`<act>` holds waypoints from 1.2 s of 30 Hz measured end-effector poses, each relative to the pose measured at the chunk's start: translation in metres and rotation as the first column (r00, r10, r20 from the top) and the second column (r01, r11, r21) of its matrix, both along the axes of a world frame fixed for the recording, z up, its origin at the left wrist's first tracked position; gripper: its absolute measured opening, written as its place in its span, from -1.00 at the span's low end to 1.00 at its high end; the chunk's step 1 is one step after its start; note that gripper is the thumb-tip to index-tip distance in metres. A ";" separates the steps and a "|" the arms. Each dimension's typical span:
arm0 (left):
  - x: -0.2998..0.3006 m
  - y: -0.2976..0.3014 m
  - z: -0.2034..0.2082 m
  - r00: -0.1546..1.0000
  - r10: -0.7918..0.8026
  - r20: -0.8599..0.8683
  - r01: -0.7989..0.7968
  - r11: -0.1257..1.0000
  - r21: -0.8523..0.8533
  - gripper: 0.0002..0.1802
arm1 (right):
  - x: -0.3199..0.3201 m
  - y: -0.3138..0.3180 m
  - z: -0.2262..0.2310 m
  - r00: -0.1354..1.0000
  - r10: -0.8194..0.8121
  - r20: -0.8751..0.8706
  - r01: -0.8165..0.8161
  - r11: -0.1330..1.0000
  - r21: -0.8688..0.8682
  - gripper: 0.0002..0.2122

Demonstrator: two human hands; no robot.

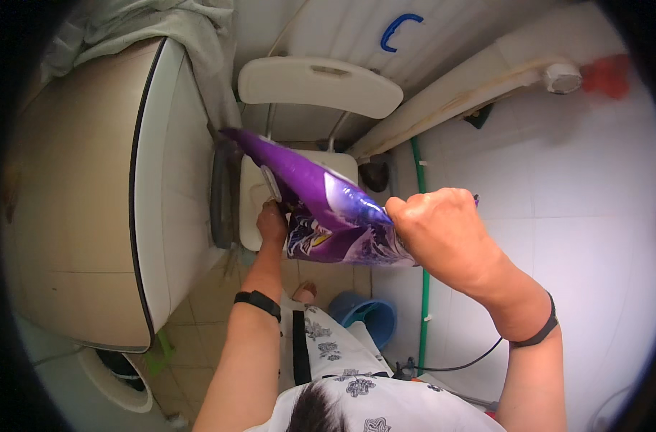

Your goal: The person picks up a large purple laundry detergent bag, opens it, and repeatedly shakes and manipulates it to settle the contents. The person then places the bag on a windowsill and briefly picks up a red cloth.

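One purple bag (299, 173) aslant above a white chair (320, 88).
The right hand (443, 234) clenches the bag's right end; the left hand (272, 223) meets its lower-left side, though I cannot tell whether it grips. The bag's long axis slopes from upper left, where a narrow tip points, to lower right. Beyond stand that one chair and one blue bucket (340, 308), something green inside.

Muted light; glare on purple bag (310, 187); edges bowed, corners black
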State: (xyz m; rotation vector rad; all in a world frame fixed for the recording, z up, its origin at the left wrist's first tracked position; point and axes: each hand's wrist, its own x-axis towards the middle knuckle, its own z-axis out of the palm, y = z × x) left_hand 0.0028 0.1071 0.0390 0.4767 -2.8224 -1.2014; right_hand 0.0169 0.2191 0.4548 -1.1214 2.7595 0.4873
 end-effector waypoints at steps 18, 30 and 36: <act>0.054 -0.052 0.099 0.967 -0.255 0.015 0.252 0.963 0.092 -0.55 | 0.001 0.006 -0.012 0.994 0.079 -0.078 -0.076 0.997 0.033 -0.95; 0.007 -0.002 0.330 0.668 -0.652 -0.358 0.729 0.672 0.135 -0.03 | -0.003 0.021 -0.022 0.997 0.064 -0.046 -0.068 0.993 -0.094 -0.95; -0.002 0.005 0.315 0.626 -0.625 -0.466 0.755 0.634 0.165 -0.70 | -0.005 0.045 -0.016 0.998 0.013 -0.057 -0.032 0.934 -0.356 -0.93</act>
